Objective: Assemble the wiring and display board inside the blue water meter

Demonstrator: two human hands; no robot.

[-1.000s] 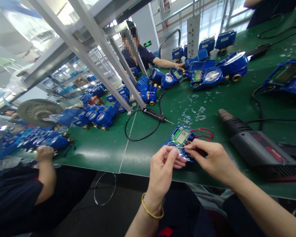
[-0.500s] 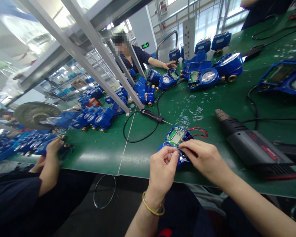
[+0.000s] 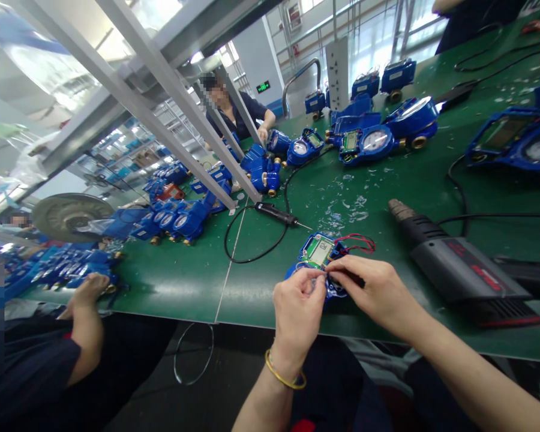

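A blue water meter (image 3: 335,290) lies on the green bench in front of me, its upper housing uncovered. Inside sits a green circuit board with a lit display (image 3: 322,248). Red and black wires (image 3: 360,242) loop out at the far right of the housing. Over the meter's near part, my left hand (image 3: 299,306) is closed, thumb and forefinger pinched on a thin wire. My right hand (image 3: 373,287) pinches a thin wire too, its fingertips almost touching the left ones. Both hands hide much of the meter's dial, and the wire ends are too small to make out.
An electric screwdriver (image 3: 276,213) with a coiled cable lies beyond the meter. At right rests a heat gun (image 3: 463,270). More blue meters (image 3: 369,141) stand along the back. Co-workers sit left and opposite; one's hand (image 3: 89,289) is by other meters. Plastic scraps (image 3: 357,204) litter the bench.
My hands stay pinched over the meter with barely any shift. The co-worker opposite has drawn a hand back from a meter toward the left. The left co-worker's hand has moved slightly lower.
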